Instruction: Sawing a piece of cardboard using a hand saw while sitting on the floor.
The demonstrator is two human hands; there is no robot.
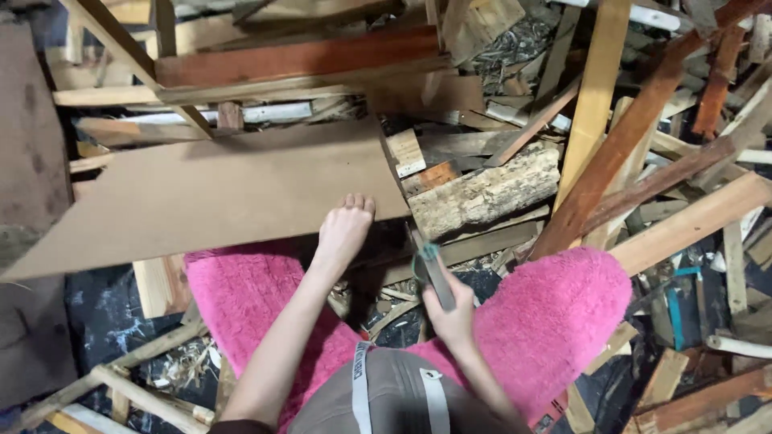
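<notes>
My right hand (pixel 455 318) grips a hand tool (pixel 434 273) with a green handle and a flat grey blade. It points up toward the near edge of a large brown hardboard sheet (pixel 217 193). A bare foot (pixel 346 229) of mine, toes forward, presses on that near edge, left of the tool. The sheet lies tilted across a heap of scrap wood. My left hand does not show. Below me lies a fluffy pink mat (pixel 555 313), spread to both sides of my leg.
Scrap timber surrounds me: a rough bark-covered log (pixel 486 193) right of the sheet, long orange-brown planks (pixel 611 153) leaning at the right, a reddish board (pixel 297 56) at the top, and thin sticks (pixel 121 378) at the lower left. Wood shavings lie on the dark floor.
</notes>
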